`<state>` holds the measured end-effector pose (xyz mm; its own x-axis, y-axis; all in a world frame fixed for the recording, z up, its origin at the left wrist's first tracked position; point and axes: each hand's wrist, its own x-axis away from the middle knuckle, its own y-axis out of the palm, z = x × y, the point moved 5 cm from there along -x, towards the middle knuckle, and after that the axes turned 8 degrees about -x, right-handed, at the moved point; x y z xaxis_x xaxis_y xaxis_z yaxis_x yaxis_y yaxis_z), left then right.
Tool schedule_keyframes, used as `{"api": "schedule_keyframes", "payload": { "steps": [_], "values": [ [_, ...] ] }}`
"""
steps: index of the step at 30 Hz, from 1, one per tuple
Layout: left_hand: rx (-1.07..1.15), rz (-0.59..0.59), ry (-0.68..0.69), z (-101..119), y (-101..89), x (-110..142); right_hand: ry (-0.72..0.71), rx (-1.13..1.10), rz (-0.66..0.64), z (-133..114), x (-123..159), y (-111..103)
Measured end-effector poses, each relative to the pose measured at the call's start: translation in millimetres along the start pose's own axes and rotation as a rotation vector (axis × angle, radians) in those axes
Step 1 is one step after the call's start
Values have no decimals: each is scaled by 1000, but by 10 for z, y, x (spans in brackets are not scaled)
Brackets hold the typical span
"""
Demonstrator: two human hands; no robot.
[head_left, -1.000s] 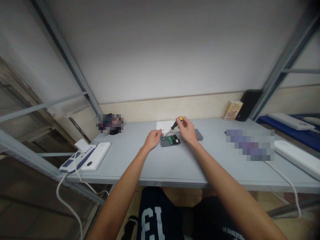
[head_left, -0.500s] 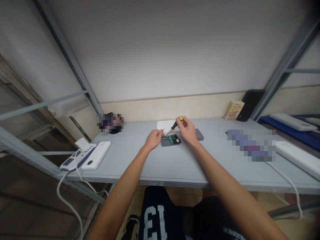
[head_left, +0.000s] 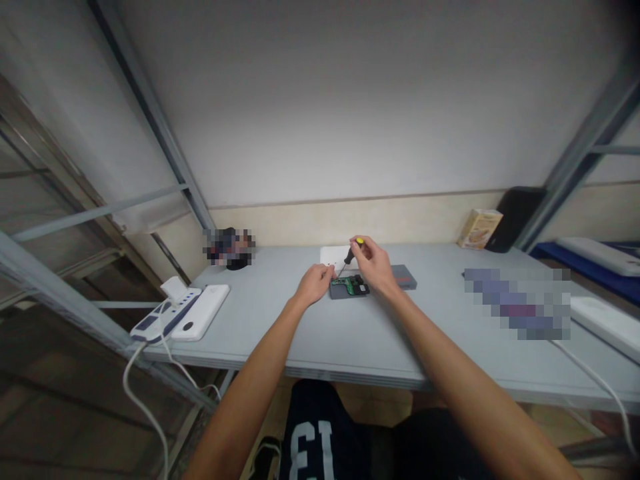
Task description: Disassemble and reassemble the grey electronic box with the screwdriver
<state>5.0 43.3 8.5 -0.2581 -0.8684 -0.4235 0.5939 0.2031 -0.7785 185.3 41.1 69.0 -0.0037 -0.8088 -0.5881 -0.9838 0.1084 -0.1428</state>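
Note:
My right hand (head_left: 375, 265) is closed around a screwdriver (head_left: 349, 257) with a black handle and a yellow end. The screwdriver slants down to the left, its tip at the upper left part of a green circuit board (head_left: 343, 285). That board sits in an open grey case (head_left: 345, 294) lying on the table, with a black part on its right side. At the case's left end, the fingers of my left hand (head_left: 315, 283) are pinched together against its corner, close to the screwdriver tip. Whether they also hold a small part is hidden.
Behind the case lies a white sheet (head_left: 330, 255); a second grey piece (head_left: 404, 277) is right of my right hand. A power strip (head_left: 167, 313) and a white slab (head_left: 203, 313) lie at left. A small box (head_left: 479, 229) stands at back right on the grey table (head_left: 350, 340).
My view has turned slightly left, so everything sits further right in the picture. The screwdriver stands a little more upright. Both hands keep their places at the case.

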Motion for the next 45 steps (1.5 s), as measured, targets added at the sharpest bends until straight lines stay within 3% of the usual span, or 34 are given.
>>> {"api": "schedule_keyframes", "payload": {
  "steps": [6,11,14,19,30,36,41,45],
  "values": [
    [0,-13,16,2,4,7,-73,12,-271,-95,-268,177],
    [-13,-27,24,2,6,6,22,-113,-441,-113,-455,254],
    [-24,-32,38,-2,17,3,111,-302,-506,-111,-435,315],
    [-50,-43,68,-13,59,-6,212,-615,-434,-31,-311,399],
    [-89,-51,74,-50,100,-15,183,-648,-487,-103,-254,598],
    [-99,-48,73,-48,97,-14,177,-689,-354,5,-225,657],
    [-107,-55,74,-38,84,4,152,-621,-90,137,-217,627],
    [-112,-51,65,-33,82,11,203,-690,-74,176,-239,583]
  ]
}}
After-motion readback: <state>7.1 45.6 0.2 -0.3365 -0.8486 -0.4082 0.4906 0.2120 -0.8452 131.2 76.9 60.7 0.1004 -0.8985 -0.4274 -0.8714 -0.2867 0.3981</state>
